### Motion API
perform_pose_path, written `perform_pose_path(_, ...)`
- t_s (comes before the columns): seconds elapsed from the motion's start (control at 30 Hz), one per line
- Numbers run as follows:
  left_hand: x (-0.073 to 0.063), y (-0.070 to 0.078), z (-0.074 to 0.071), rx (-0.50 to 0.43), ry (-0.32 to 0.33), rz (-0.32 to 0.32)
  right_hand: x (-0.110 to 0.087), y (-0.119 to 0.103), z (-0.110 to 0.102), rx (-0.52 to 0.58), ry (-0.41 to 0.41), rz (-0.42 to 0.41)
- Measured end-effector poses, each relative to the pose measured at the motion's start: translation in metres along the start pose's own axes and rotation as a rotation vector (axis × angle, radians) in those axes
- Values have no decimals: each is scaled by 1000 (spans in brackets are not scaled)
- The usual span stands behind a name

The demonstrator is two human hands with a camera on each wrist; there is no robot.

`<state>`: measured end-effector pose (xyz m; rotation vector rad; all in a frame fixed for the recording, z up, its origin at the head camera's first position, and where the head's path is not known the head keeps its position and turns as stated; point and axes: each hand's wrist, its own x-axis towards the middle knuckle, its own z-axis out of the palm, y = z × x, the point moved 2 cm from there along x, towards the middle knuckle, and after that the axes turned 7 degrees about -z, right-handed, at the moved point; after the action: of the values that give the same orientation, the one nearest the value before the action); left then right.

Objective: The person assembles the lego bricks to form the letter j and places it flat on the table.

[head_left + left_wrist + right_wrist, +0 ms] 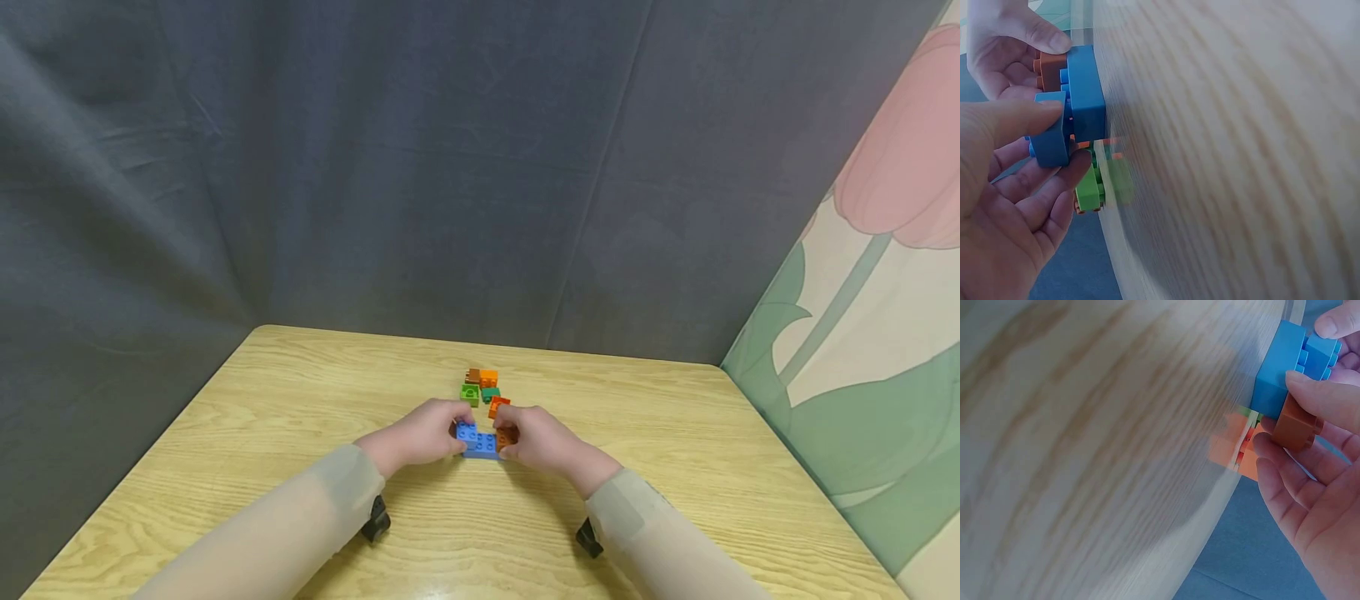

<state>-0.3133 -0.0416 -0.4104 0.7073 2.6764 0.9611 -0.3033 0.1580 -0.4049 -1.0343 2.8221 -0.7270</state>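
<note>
Wooden table, two hands, apparently eight bricks

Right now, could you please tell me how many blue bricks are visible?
2: the long blue brick on the table, and the smaller blue brick above its left end, pinched by the left hand.

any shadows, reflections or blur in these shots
Head: soft shadows on the wooden table; left wrist: table blurred near the lens, light-green toy brick faintly mirrored; right wrist: table blurred there too, orange toy brick faintly mirrored.
</note>
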Motion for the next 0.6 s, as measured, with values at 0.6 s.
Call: perform_pose_path(0.6,0,-2,2,-23,7,-2,-1,-1,-1,-1,0,1)
